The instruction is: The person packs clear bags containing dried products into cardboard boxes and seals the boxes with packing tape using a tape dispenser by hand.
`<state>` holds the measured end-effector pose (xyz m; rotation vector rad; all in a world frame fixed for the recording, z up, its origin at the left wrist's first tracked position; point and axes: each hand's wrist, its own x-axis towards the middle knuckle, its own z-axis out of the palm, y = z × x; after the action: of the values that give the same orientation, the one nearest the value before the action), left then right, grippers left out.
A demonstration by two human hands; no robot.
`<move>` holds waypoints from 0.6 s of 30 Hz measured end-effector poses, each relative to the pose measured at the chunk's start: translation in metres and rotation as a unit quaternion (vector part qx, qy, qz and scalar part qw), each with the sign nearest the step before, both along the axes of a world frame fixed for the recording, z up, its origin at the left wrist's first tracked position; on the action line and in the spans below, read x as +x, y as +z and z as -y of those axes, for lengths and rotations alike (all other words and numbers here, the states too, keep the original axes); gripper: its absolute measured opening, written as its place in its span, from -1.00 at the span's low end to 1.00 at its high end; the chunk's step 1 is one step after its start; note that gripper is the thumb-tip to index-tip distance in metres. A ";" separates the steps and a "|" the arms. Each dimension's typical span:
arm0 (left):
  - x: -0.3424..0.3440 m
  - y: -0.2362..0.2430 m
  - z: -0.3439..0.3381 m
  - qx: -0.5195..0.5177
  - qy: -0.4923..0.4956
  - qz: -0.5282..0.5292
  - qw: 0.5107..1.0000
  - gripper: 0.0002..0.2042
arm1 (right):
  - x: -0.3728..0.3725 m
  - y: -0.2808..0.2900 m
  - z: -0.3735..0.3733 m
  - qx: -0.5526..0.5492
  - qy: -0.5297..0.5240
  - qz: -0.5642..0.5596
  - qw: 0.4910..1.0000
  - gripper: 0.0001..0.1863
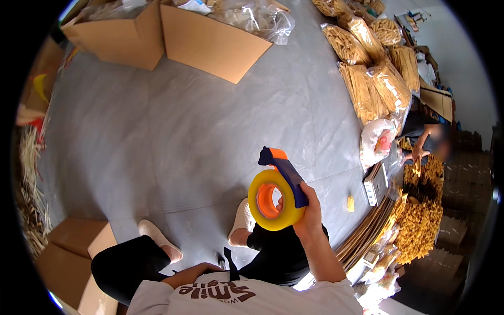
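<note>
A tape dispenser [286,176] with a dark blue body and orange parts is raised in front of me, above the grey floor. On its orange hub sits a thick roll of yellow tape [255,195]. My right hand [310,212] is closed around the dispenser's blue handle, with fingertips showing through the ring's opening. Low in my lap, next to the black trousers, lies my left hand [206,268]. Its fingers are hidden, so what it holds, if anything, does not show.
Two open cardboard boxes [210,39] with clear plastic bags stand ahead. A closed carton [68,252] is at left. Bagged tan sticks [352,47] line the right, near a white box-shaped device [375,185]. At far right, a co-worker's hand [418,152] is over yellow pieces.
</note>
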<state>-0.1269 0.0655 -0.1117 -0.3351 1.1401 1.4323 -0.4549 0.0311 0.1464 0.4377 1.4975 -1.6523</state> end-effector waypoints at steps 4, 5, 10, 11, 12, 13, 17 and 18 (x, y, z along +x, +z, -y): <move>-0.016 0.004 0.024 0.004 -0.005 0.001 1.000 -0.41 | -0.015 0.001 0.029 0.004 -0.009 0.015 1.000 -0.62; -0.017 0.005 0.032 0.004 -0.003 0.006 1.000 -0.41 | -0.019 0.002 0.033 -0.006 -0.003 0.021 1.000 -0.61; -0.037 0.022 0.064 -0.004 0.018 -0.001 1.000 -0.39 | -0.032 0.007 0.057 -0.016 0.001 0.020 1.000 -0.60; -0.042 0.029 0.074 -0.006 0.023 -0.004 1.000 -0.38 | -0.035 0.009 0.061 -0.026 0.002 0.016 1.000 -0.60; -0.047 0.034 0.081 -0.010 0.029 -0.008 0.999 -0.38 | -0.038 0.009 0.065 -0.036 0.003 0.012 0.999 -0.60; -0.052 0.034 0.086 -0.019 0.031 -0.015 0.999 -0.37 | -0.041 0.011 0.068 -0.048 0.006 0.005 0.999 -0.60; -0.049 -0.043 0.083 -0.083 0.053 -0.025 0.995 -0.32 | -0.056 0.015 0.086 -0.105 0.029 0.004 0.994 -0.63; -0.050 -0.054 0.084 -0.092 0.044 -0.025 0.994 -0.32 | -0.057 0.017 0.090 -0.115 0.024 -0.006 0.993 -0.65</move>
<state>-0.1769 -0.0185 -0.1661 -0.4864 1.3163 1.4219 -0.5120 -0.0592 0.1635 0.2630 1.2967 -1.7660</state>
